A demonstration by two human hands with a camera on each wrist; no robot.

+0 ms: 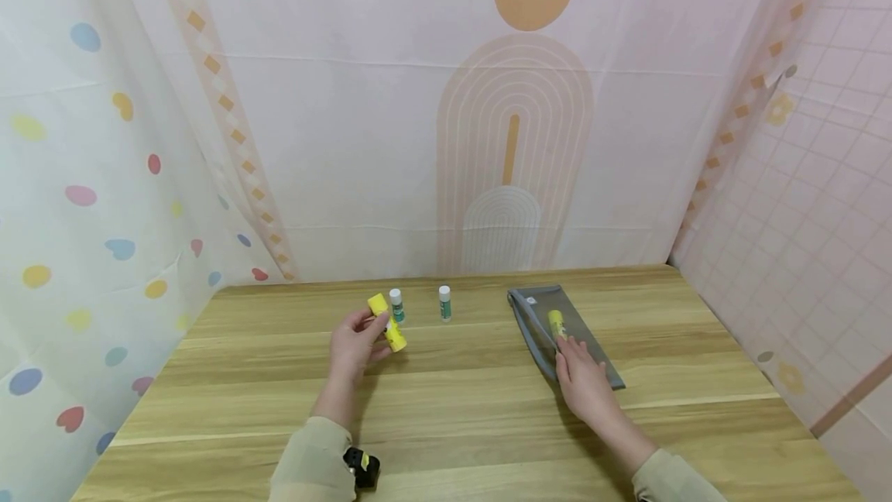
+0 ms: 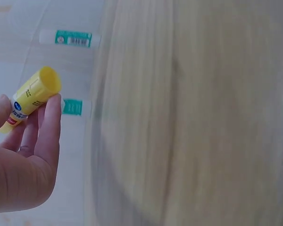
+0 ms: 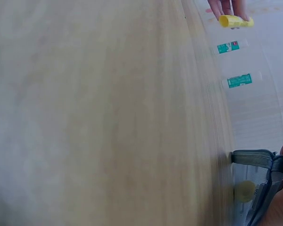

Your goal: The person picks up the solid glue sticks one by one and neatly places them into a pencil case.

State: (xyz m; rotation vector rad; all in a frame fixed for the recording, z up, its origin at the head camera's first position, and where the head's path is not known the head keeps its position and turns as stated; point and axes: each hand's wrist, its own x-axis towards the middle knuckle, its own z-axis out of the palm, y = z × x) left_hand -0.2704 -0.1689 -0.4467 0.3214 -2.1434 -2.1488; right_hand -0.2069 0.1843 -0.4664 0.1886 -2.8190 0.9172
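Note:
My left hand [image 1: 355,343] pinches a yellow glue stick [image 1: 387,324] between thumb and fingers, tilted above the table. The left wrist view shows its round yellow end and printed label. My right hand [image 1: 585,382] holds the near part of a grey mesh zipper pouch [image 1: 588,343], its zipper edge between thumb and fingers. The pouch gapes along its left side. Inside it, seen through the mesh, lies another yellow glue stick [image 1: 556,322]. Two white-capped glue sticks with green labels stand upright behind: one [image 1: 397,306] close to my left hand, one [image 1: 445,304] farther right.
The wooden table [image 1: 460,417] ends at a patterned curtain [image 1: 362,138] at the back, with more hangings on both sides. A small black device [image 1: 362,469] shows at the left sleeve.

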